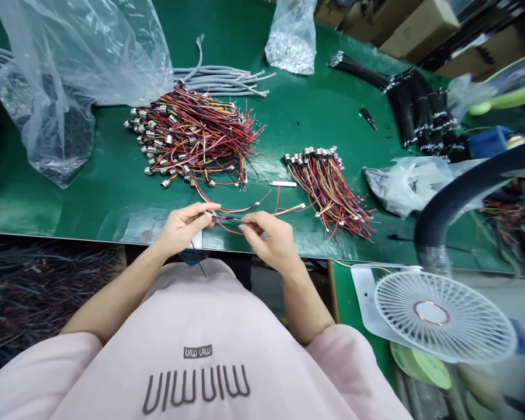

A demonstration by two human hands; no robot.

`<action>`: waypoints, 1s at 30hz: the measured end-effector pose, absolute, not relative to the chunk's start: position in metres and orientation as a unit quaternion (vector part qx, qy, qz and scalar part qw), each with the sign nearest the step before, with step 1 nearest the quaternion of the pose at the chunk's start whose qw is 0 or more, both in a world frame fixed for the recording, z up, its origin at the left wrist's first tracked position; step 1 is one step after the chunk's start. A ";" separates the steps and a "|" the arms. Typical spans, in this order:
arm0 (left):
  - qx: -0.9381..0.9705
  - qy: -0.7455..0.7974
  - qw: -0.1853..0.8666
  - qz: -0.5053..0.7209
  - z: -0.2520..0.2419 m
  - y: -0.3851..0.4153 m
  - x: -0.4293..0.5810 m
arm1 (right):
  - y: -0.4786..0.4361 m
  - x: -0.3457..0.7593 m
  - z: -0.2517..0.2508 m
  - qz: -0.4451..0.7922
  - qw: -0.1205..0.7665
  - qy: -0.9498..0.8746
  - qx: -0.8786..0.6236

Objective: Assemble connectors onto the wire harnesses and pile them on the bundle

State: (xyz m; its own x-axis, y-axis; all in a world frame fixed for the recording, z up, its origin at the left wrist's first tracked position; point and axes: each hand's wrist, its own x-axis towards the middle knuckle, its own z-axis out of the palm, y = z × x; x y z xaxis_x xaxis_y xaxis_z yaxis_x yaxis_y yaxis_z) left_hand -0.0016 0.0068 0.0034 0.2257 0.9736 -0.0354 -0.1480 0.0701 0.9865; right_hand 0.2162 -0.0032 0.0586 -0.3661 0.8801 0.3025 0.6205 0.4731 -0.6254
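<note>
Close to the front edge of the green table, my left hand [184, 226] pinches the metal connector end of a wire harness [226, 218]. My right hand [269, 236] is closed at the fingertips on the dark wires of the same harness, a short way to the right. Red wire hangs below, between the two hands. Just beyond my hands is a large pile of wire harnesses [201, 137] with metal connectors and red, black and yellow leads. To the right lies a smaller, neater bundle of harnesses [330, 192]. A white stick-like piece [282, 184] rests between the two groups.
Grey cables [227, 80] and a plastic bag [65, 76] lie at the back left. Black cable bundles [413, 108] are at the back right. A black flexible hose [441, 210] and a white fan [444, 315] stand at my right. Scrap wires [39, 315] fill the lower left.
</note>
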 end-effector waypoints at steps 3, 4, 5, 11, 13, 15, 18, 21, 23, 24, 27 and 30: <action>0.513 0.400 0.597 0.469 0.005 0.007 -0.001 | 0.002 0.215 0.052 0.150 0.307 -0.829 -0.443; 0.521 0.396 0.592 0.470 0.005 0.007 -0.001 | 0.004 0.214 0.051 0.132 0.307 -0.835 -0.436; 0.530 0.394 0.586 0.470 0.006 0.007 -0.001 | 0.005 0.213 0.050 0.119 0.308 -0.840 -0.431; 0.539 0.377 0.580 0.481 0.005 0.006 0.001 | 0.010 0.210 0.049 0.122 0.304 -0.859 -0.394; 0.524 0.369 0.590 0.491 0.005 0.005 0.003 | 0.008 0.209 0.050 0.112 0.311 -0.858 -0.393; 0.521 0.370 0.586 0.499 0.006 0.005 0.005 | 0.006 0.208 0.050 0.092 0.320 -0.856 -0.395; 0.541 0.386 0.544 0.513 0.008 0.006 0.008 | 0.002 0.207 0.051 0.079 0.315 -0.860 -0.395; 0.531 0.403 0.537 0.517 0.009 0.007 0.009 | 0.001 0.206 0.049 0.080 0.305 -0.862 -0.397; 0.486 0.415 0.572 0.514 0.010 0.008 0.009 | 0.001 0.205 0.046 0.076 0.307 -0.860 -0.400; 0.461 0.419 0.591 0.512 0.010 0.008 0.008 | 0.001 0.204 0.045 0.072 0.309 -0.860 -0.400; 0.415 0.426 0.625 0.505 0.010 0.008 0.007 | 0.002 0.198 0.040 0.062 0.310 -0.860 -0.401; 0.403 0.427 0.637 0.500 0.010 0.008 0.007 | 0.003 0.192 0.037 0.066 0.297 -0.860 -0.410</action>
State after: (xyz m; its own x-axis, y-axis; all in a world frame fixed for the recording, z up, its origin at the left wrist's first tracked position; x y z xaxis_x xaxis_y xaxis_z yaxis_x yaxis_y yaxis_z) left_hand 0.0073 0.0084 0.0104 0.1367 0.9805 -0.1410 -0.2926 0.1759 0.9399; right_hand 0.1925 0.0026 0.0369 -0.4875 0.7446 0.4560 0.6660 0.6548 -0.3572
